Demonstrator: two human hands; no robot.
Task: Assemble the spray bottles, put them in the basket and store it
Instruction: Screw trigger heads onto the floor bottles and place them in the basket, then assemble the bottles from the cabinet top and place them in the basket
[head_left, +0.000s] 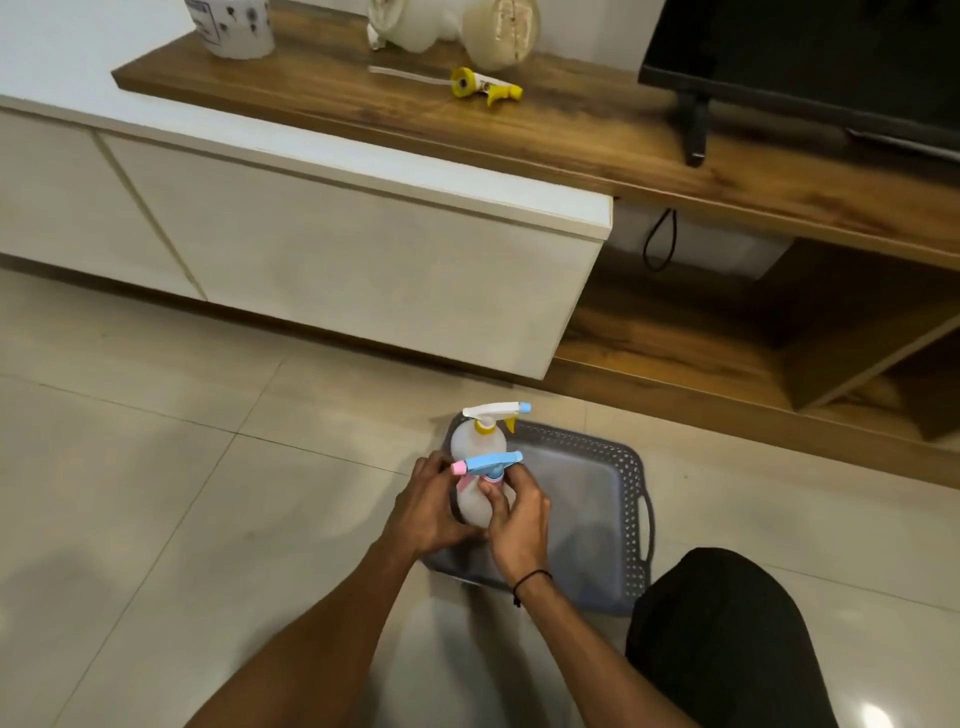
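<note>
A grey perforated basket (618, 499) sits on the floor in front of me. Over its near left part both hands hold a translucent spray bottle (475, 506) with a blue and pink spray head (491, 464). My left hand (428, 512) wraps the bottle's body. My right hand (514, 514) pinches the collar under the head. Behind it, in the basket's far left corner, stands a second bottle (478, 441) with a white, yellow and blue spray head (496, 413). A loose yellow and white spray head (485, 85) with its tube lies on the wooden shelf, next to a translucent bottle (501, 31).
A white cabinet (311, 249) stands behind the basket, with a wooden shelf (571, 130) on top. A black TV (810, 62) stands at the upper right. A patterned cup (234, 26) sits at the shelf's left. My knee in black cloth (727, 639) is at the lower right.
</note>
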